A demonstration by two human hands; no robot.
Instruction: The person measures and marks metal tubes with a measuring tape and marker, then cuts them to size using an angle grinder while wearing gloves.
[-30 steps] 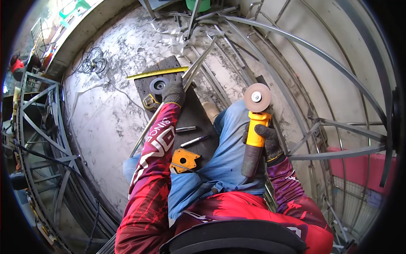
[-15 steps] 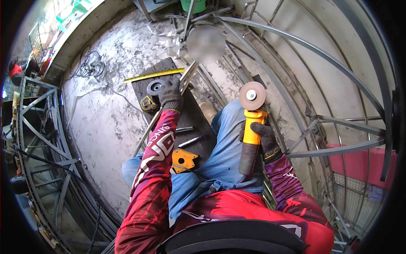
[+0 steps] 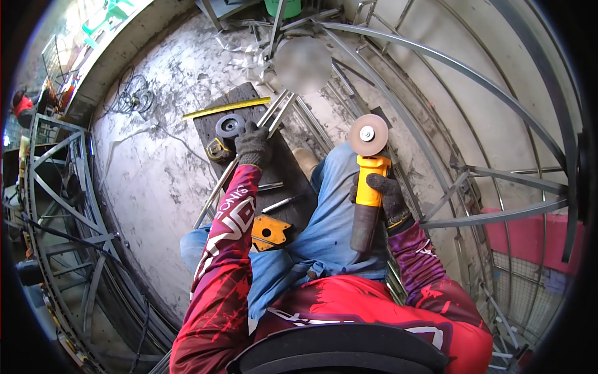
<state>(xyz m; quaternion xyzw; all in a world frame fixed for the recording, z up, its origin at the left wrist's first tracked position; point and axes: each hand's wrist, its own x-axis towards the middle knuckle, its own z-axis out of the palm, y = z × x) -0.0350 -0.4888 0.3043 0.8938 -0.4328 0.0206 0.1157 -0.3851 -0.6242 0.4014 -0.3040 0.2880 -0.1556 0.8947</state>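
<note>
In my gloved right hand is a yellow-and-black angle grinder, its round disc pointing away from me above my right thigh. My gloved left hand is closed around thin metal bars that run slantwise across a dark board. Beside its fingertips lies a grey grinding disc, with a tape measure just below. A yellow ruler-like strip crosses the board's far end. Nearer me are a marker and a yellow magnetic welding square.
Curved metal framework rises on the right, with a pink panel behind it. A welded metal frame stands at left. Coiled cable lies on the floor. A green bucket is at the far end.
The bars under my left hand have shifted, their far ends now spread apart. My right hand and the grinder have moved slightly up and left in view.
</note>
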